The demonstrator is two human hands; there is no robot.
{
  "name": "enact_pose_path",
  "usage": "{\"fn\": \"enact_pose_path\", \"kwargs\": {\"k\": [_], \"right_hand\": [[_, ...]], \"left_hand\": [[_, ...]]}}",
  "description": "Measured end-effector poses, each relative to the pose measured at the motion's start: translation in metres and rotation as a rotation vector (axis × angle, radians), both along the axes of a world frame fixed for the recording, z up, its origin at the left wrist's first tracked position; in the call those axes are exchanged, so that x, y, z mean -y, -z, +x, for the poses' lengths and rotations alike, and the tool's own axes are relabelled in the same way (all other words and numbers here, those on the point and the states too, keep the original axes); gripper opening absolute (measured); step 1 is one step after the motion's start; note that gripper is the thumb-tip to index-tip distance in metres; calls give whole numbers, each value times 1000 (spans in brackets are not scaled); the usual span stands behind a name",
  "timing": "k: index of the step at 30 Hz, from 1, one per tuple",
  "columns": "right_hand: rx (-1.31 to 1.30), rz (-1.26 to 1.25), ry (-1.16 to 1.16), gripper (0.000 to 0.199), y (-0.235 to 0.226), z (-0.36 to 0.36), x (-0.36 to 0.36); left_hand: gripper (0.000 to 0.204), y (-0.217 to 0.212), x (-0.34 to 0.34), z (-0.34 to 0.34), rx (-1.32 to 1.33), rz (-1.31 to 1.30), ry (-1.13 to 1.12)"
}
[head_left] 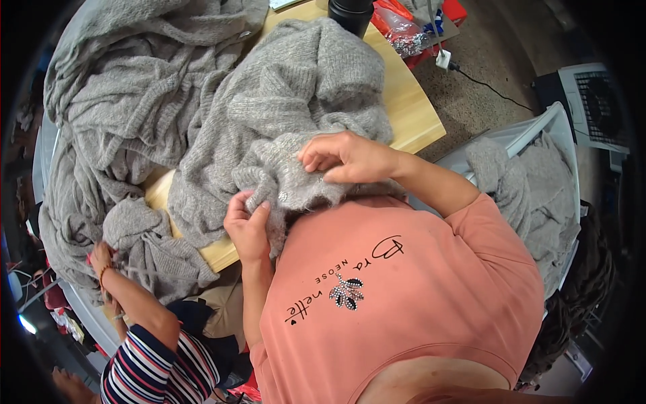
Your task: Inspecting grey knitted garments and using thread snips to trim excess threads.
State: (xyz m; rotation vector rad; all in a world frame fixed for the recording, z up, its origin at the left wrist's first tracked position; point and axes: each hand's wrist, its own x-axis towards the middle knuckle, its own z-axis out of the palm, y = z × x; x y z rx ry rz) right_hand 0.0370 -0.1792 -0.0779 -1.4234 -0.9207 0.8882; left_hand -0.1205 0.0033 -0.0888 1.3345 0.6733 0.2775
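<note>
A grey, fuzzy knit sweater (276,108) lies bunched on the light wooden table (414,111), its near edge gathered against my front. My left hand (247,227) pinches a fold of it between thumb and fingers. Over the same gathered part, my right hand (350,156) is curled with its fingertips drawn together close to the knit. Whether those fingertips hold a bit of yarn or something small is too fine to make out. The part of the sweater under my right hand is hidden.
More grey knitwear (141,101) is heaped at the left. Beside it works another person in a striped sleeve (145,360), a hand (101,259) on the knits. A black cylinder (351,13) stands at the back. At right, a pale bin (531,135) holds grey knits; a cable (491,86) crosses the floor.
</note>
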Motion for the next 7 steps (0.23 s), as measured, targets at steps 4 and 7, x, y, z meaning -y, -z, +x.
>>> {"fn": "enact_pose_path", "kwargs": {"k": [4,7], "right_hand": [[374,-150,-5,39,-9,-10,4],[585,-290,-116,41,-13,-10,9]], "left_hand": [[50,-20,14,12,105,793,224],[53,-32,16,20,198,982,531]]}}
